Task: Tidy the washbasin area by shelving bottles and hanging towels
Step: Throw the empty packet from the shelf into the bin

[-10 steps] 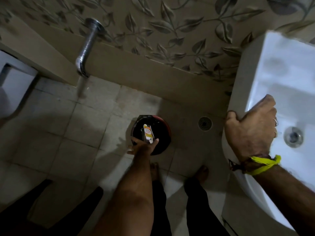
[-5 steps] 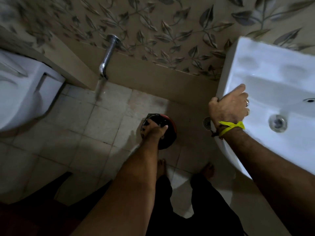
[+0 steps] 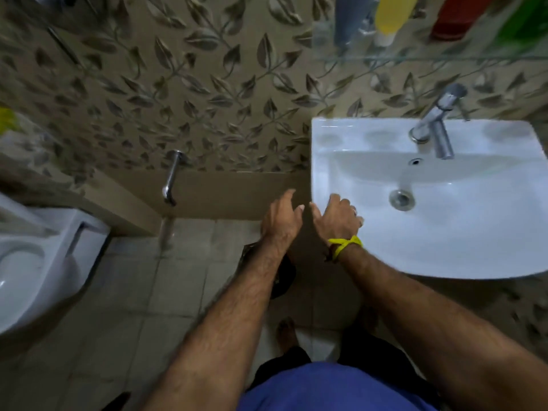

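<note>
No legible text, label or brand anywhere; shelf bottles [image 3: 388, 13] too blurred

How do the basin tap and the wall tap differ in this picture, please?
The basin tap stands on the white washbasin at upper right, its spout over the bowl. The wall tap juts from the leaf-patterned wall further left, pointing down at the floor tiles, and looks slimmer. Both are shiny metal, and neither hand touches either.
</note>
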